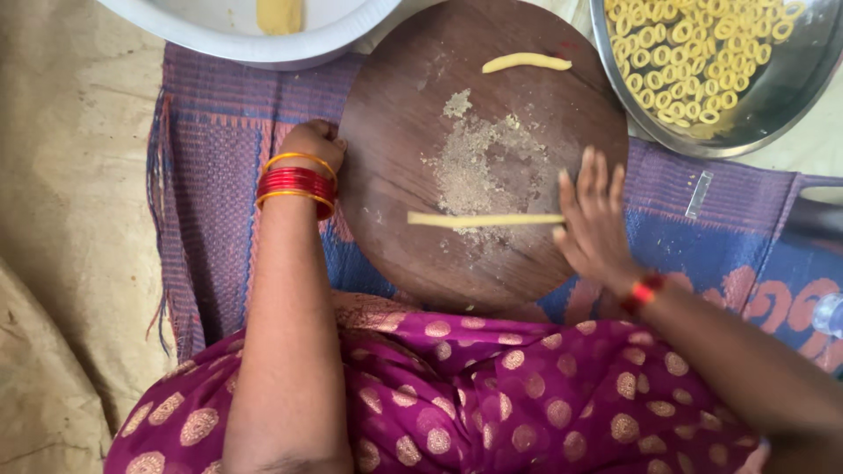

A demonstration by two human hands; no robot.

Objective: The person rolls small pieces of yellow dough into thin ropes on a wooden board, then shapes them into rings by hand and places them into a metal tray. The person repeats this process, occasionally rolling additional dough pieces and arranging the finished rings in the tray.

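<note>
A round dark wooden board (395, 96) lies on a mat in front of me, dusted with pale flour at its middle. Across its near part lies a long thin rope of yellow dough (483, 219). My right hand (593, 215) is flat with fingers spread, resting on the rope's right end. My left hand (314, 143) is curled into a fist against the board's left edge, with red and gold bangles on the wrist. A shorter piece of yellow dough (525, 61) lies at the board's far side.
A steel bowl (773, 114) at the upper right holds several small dough rings. A white basin (263, 44) with a lump of dough stands at the upper left. A purple striped mat (219, 175) lies under the board, tan cloth to the left.
</note>
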